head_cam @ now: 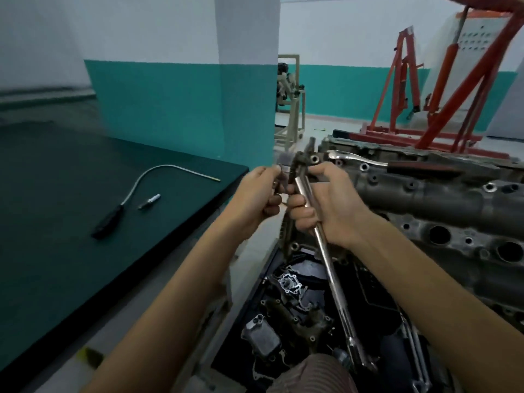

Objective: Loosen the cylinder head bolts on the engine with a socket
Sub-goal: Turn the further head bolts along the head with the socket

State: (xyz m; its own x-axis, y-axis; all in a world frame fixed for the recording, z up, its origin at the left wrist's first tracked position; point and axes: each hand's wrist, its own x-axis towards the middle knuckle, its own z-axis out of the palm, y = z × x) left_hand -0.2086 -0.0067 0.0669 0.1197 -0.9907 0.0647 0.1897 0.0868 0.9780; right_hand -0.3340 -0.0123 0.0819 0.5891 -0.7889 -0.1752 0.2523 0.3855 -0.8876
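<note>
Right hand (pixel 326 205) gripped the breaker bar (pixel 326 248) just beside the engine (pixel 442 205). Left hand (pixel 261 194) pinched a blurred socket (pixel 283 177) at the bar's tip.

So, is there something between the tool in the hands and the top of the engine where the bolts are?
Nothing visible blocks the way. The right hand grips the long chrome bar and the left hand pinches its blurred tip, beside the engine. Only a ratchet lies on the engine's far top edge.
</note>
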